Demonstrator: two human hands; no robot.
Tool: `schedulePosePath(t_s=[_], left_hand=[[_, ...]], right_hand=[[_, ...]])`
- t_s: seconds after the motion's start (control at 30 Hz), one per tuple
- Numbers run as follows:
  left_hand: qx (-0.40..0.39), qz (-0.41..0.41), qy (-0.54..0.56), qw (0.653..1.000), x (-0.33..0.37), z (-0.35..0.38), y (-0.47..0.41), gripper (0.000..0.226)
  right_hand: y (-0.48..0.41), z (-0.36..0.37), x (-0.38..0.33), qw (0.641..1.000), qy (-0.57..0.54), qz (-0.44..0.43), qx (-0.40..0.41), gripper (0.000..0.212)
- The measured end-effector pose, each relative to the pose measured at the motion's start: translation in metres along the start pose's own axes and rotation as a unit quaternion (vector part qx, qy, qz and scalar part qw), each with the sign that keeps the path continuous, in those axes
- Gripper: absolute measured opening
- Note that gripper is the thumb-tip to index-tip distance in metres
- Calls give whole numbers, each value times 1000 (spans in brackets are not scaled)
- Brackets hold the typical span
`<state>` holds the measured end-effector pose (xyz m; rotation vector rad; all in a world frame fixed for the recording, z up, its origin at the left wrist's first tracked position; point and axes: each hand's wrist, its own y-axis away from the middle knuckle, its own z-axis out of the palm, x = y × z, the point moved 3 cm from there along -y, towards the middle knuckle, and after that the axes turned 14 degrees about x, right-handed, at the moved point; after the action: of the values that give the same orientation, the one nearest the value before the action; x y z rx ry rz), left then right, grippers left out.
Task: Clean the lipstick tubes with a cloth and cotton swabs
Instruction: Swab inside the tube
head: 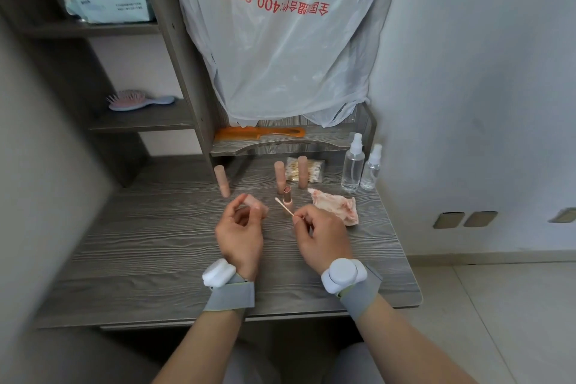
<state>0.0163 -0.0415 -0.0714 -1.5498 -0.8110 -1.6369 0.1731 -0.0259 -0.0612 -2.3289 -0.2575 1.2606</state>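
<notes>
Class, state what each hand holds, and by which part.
The left hand holds a pink lipstick part, exact spot blurred; the right hand pinches the cotton swab by its lower end.

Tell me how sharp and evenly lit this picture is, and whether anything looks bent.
Head view: soft, even light, faint shadows; the desk and shelf bow with wide-angle distortion; the left margin smears; the pink piece in the left hand is blurred, the cotton swab in the right hand fairly crisp.
</notes>
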Motion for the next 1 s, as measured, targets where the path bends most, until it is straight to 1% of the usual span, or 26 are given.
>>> schedulePosePath(t_s=[0.1,0.17,0.23,0.33,0.53,0.63,0.67,0.73,0.8,0.83,1.0], left_hand=[[6,88,-118,989,7,-3,-6,33],[-3,116,-168,979,9,-5,-10,26],[-15,128,-214,968,11,-6,-13,19],[-25,122,-250,960,11,-7,-15,14],[-32,122,-270,955,11,-6,-13,21],[-36,127,-258,957,12,-7,-12,34],[-28,154,-254,954,14,-9,-11,39],[-17,242,-233,942,21,-9,-2,44],[-34,310,-208,927,26,-4,12,46],[-50,320,-200,925,27,-1,19,46],[-106,275,-212,932,29,21,35,53]], right_hand=[[-3,-3,2,999,-1,17,41,13],[-4,-5,2,998,-5,23,66,13],[-5,-5,2,997,-8,26,75,13],[-6,-5,5,996,-9,34,80,13],[-7,-5,7,995,-20,45,90,12],[-7,-6,8,994,-21,50,92,11],[-7,-6,7,994,-24,51,93,11],[-7,-7,7,993,-28,49,102,12],[-8,-7,6,992,-27,46,112,13],[-8,-7,7,992,-26,44,114,14],[-8,-8,7,993,-27,48,108,14]])
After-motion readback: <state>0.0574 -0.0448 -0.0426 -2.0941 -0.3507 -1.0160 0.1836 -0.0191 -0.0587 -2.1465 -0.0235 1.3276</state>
